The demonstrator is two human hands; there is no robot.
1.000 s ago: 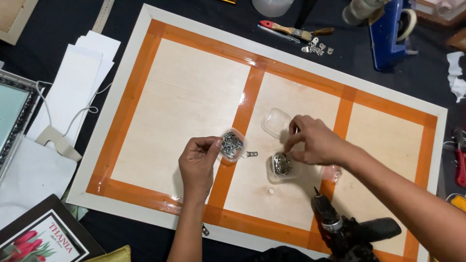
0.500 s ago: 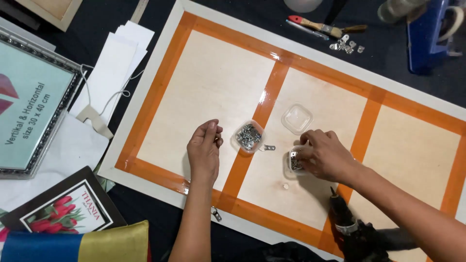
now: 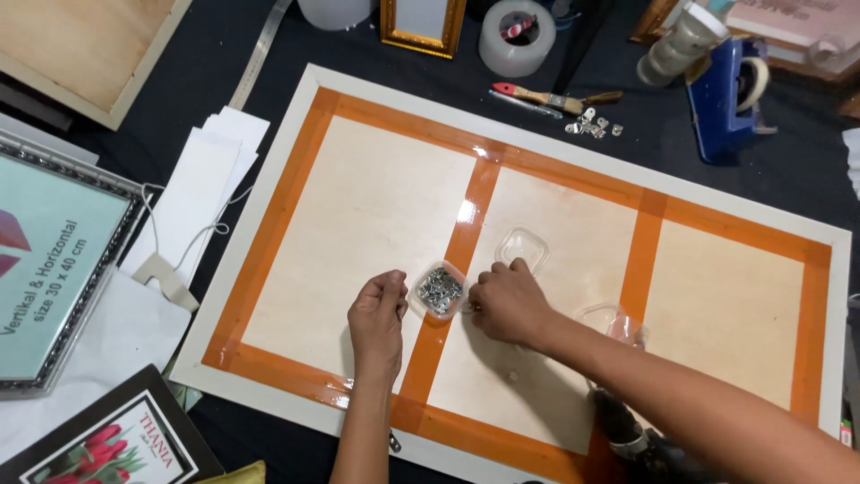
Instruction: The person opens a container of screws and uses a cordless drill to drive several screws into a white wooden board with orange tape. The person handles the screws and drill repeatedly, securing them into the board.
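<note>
A small clear plastic tub [image 3: 439,289] full of little metal parts sits on the back of a large frame [image 3: 376,193], a pale board bordered with glossy orange tape. My left hand [image 3: 378,316] rests just left of the tub with fingers pinched together; what they pinch is too small to see. My right hand [image 3: 509,300] lies just right of the tub, fingers curled down on the board at its edge. An empty clear lid [image 3: 522,248] lies a little beyond my right hand. Another clear tub [image 3: 611,321] sits behind my right forearm.
A dark power drill [image 3: 632,439] lies at the frame's near edge under my right arm. At the far side are a red-handled tool [image 3: 546,97], loose metal hangers [image 3: 591,125], a tape roll [image 3: 518,38] and a blue tape dispenser [image 3: 727,90]. Silver picture frame [image 3: 58,264] and white papers [image 3: 202,193] lie left.
My right hand has left the second tub and moved left to the tub of metal parts. The view has shifted, so everything sits lower right in frame.
</note>
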